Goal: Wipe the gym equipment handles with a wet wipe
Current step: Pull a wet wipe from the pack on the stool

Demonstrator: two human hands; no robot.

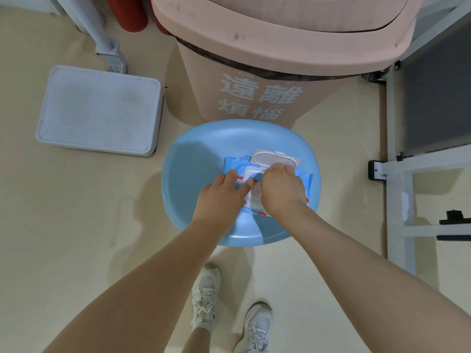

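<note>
Wet-wipe pack [303,177] flat on blue stool [204,154], white flip lid [274,159] up. Left hand [221,197] pressing pack down, fingers fairly straight. Right hand [283,192] curled over opening, pinching a wipe [254,197]. Pink bin [254,72] just behind stool.

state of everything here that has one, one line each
wet wipe pack: lying flat on the blue stool
flip lid: open, hinged back
wipe: partly pulled out of the opening
left hand: pressing the pack down, fingers fairly straight
right hand: fingers curled, pinching at the opening
bin lid: closed
</note>
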